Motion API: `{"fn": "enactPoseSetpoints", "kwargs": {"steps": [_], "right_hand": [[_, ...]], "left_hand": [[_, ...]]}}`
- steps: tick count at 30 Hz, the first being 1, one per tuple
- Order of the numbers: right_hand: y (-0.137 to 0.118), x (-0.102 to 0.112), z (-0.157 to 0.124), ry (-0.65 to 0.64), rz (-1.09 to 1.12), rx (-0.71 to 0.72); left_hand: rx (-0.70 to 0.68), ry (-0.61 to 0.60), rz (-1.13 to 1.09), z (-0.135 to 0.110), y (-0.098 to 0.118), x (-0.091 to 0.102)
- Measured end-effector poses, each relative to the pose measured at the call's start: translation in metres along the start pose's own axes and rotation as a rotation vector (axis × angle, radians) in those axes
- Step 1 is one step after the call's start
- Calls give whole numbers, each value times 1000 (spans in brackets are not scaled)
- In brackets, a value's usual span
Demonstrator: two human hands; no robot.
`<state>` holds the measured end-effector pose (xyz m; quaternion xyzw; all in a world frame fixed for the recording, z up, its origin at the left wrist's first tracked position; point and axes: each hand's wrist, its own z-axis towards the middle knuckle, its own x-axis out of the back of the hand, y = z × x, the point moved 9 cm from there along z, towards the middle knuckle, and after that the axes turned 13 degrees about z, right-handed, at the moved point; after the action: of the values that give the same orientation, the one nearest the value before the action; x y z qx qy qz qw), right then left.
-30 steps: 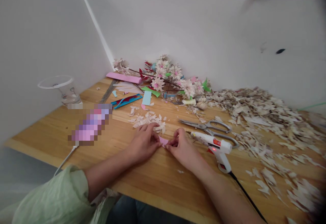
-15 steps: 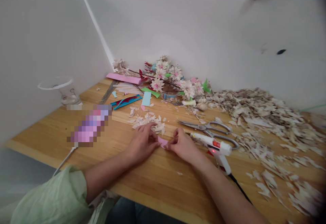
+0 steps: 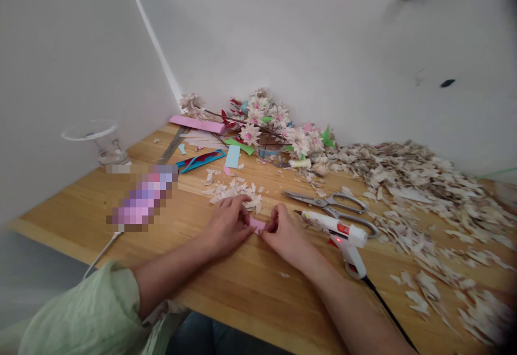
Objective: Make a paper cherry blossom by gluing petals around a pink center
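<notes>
Between my two hands, close above the wooden table, is a small strip of pink paper (image 3: 257, 225). My left hand (image 3: 229, 224) pinches its left end between thumb and fingers. At the right end, my right hand (image 3: 285, 235) has thumb and fingertips closed on the same strip. A white glue gun (image 3: 343, 235) with a lit red light lies just right of my right hand, its nozzle pointing left. Behind it rest metal scissors (image 3: 327, 202), blades to the left. Loose pale petals (image 3: 234, 190) are scattered just beyond my left hand.
Handmade flowers (image 3: 278, 123) lie along the back wall, near a pink paper roll (image 3: 197, 124). A large heap of dried petals (image 3: 407, 177) covers the right side. At left stand a clear plastic cup (image 3: 109, 147) and a blurred-out device (image 3: 145, 199) on a white cable.
My right hand's fingers have shifted slightly on the pink strip, curling more upright. My left hand stays almost still, holding its end.
</notes>
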<state>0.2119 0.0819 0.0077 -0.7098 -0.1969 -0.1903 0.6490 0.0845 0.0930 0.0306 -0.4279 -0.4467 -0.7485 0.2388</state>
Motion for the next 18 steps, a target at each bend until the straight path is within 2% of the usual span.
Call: {"fn": "enactPoseSetpoints", "kwargs": {"steps": [3,10,14,18], "right_hand": [[0,-2,-4,-3,28,17],[6,1,-1,41,77,30],[7,2,-1,58,90,37],[8,2,-2,71,94,50]], "left_hand": [[-32,39,43,-2,4,4],[-358,204,180,-17,35,15],[-407,213,230,-17,37,13],[-394,203,270,-16,34,12]]}}
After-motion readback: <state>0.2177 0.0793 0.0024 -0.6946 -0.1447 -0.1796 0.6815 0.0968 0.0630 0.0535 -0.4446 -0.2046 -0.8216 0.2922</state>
